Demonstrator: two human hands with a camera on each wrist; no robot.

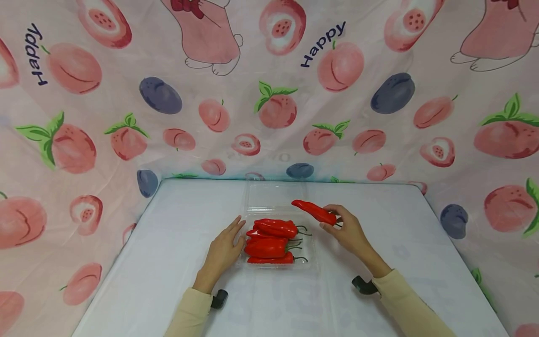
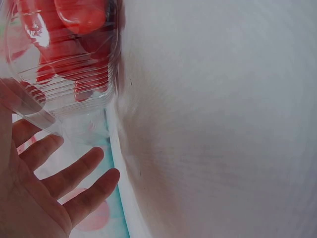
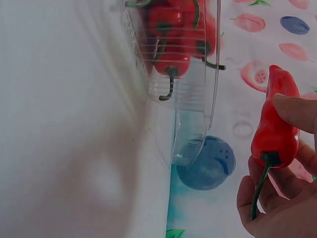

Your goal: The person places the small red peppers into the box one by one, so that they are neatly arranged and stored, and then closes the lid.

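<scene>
A clear plastic box (image 1: 312, 262) with its lid (image 1: 275, 194) folded back stands in the middle of the table. Several red peppers (image 1: 269, 247) with green stems lie inside, stems pointing right. My right hand (image 1: 349, 231) pinches one more red pepper (image 1: 313, 211) near its stem end, held above the right back of the box. In the right wrist view, thumb and fingers grip this pepper (image 3: 277, 129), its stem hanging down. My left hand (image 1: 225, 248) is at the left side of the box, fingers extended; in the left wrist view the thumb touches the box wall (image 2: 64, 99).
The white table (image 1: 177, 206) runs back to a fruit-printed cloth (image 1: 236, 93) that hangs behind and on both sides. A dark wrist device (image 1: 365, 285) sits under the right sleeve, and another (image 1: 219, 299) by the left sleeve.
</scene>
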